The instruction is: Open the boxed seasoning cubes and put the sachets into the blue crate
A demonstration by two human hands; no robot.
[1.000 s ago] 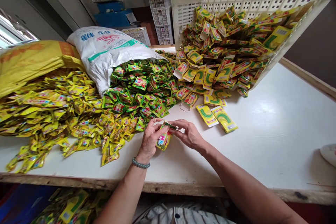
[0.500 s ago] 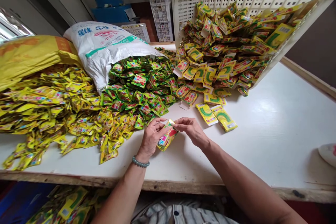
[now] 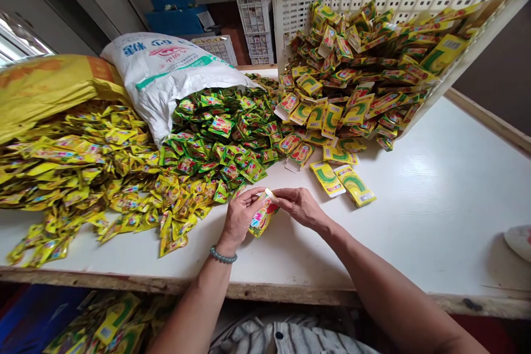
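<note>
Between my hands is a small yellow cardboard box (image 3: 260,222) with red and green print, tilted above the white table. My left hand (image 3: 240,215) is closed round its left side, with a beaded bracelet at the wrist. The fingers of my right hand (image 3: 299,204) pinch the box's upper end, where a pale flap shows. Two yellow boxes (image 3: 354,185) lie flat just right of my right hand. Green packets (image 3: 232,149) are heaped beyond my left hand, and yellow packets (image 3: 182,215) spread to its left.
A white plastic crate (image 3: 286,16) lies tipped at the back right, spilling many yellow boxes (image 3: 315,116). A white sack (image 3: 174,63) and a yellow sack (image 3: 62,83) stand at the back left. The table's wooden front edge (image 3: 290,294) runs before me. More boxes lie below it.
Both hands stay on the same box. My right fingers have shifted slightly at its upper end, where the pale flap now looks more bent over. Everything else lies as before.
</note>
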